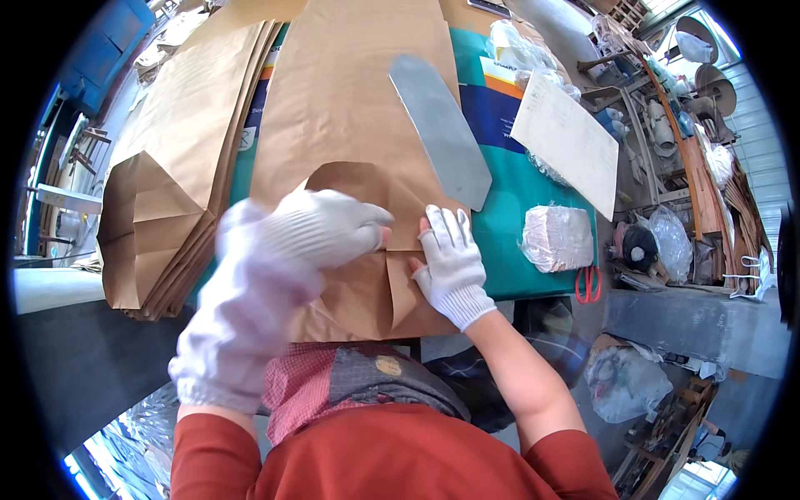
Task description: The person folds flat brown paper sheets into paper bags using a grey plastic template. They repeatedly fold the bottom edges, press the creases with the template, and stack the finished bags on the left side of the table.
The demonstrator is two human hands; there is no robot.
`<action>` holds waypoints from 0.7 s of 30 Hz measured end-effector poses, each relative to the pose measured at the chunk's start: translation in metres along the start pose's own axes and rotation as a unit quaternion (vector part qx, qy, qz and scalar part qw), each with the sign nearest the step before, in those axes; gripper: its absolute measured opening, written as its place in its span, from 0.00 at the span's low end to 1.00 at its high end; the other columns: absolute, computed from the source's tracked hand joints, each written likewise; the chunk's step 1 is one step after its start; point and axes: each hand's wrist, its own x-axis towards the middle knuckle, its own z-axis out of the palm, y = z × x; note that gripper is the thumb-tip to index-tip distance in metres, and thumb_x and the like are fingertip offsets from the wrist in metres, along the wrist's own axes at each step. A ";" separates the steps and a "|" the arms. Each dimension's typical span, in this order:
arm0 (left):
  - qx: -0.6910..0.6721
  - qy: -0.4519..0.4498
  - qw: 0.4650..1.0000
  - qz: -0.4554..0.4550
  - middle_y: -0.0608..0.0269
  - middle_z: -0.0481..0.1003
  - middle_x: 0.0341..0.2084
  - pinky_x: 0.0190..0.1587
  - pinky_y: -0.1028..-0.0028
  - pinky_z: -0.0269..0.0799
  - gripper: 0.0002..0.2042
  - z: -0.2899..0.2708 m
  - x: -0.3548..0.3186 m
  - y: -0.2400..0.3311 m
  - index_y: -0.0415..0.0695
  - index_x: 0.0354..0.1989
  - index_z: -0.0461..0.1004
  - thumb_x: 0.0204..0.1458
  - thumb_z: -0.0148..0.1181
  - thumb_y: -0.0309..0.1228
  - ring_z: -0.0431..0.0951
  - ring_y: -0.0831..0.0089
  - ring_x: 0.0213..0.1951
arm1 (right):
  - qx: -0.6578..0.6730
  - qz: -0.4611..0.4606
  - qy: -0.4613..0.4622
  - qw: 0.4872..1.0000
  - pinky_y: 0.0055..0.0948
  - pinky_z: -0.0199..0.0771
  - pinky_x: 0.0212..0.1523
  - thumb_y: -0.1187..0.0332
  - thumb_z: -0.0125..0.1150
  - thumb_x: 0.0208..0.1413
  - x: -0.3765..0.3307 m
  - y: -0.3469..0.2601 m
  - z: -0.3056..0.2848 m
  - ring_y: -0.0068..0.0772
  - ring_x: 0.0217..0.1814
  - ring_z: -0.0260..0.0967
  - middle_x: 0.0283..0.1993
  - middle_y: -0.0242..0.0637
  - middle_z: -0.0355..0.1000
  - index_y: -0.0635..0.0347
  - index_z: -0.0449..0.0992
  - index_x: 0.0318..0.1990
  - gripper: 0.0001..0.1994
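A long brown paper bag [350, 100] lies along the table with its near end folded into creased flaps. Over the left part of those folds is my left hand [333, 229] in a white knit glove. Its fingers are bent and pressed together, with a bare fingertip poking out; whatever they grip is hidden, and the forearm is smeared by motion. My right hand [452, 262], also gloved with bare tips showing, lies on the bag's right side with its fingers spread. Beyond it a flat grey metal plate [442, 133] with a pointed end rests across the bag's right edge.
At left sits a stack of brown paper bags [179, 125] with folded ends. To the right, on the teal sheet [500, 250], are a whitish board [567, 142], a plastic-wrapped white bundle [557, 239] and red-handled scissors [588, 285]. Cluttered shelving [683, 150] stands farther right.
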 end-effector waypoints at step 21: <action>0.203 0.309 0.929 0.030 0.45 0.57 0.73 0.75 0.51 0.51 0.45 0.100 -0.058 -0.143 0.41 0.71 0.61 0.44 0.73 0.46 0.54 0.43 0.74 | -0.027 -0.064 0.040 0.997 0.55 0.49 0.78 0.50 0.70 0.53 0.064 -0.011 0.034 0.59 0.74 0.58 0.70 0.54 0.66 0.69 0.73 0.61 0.35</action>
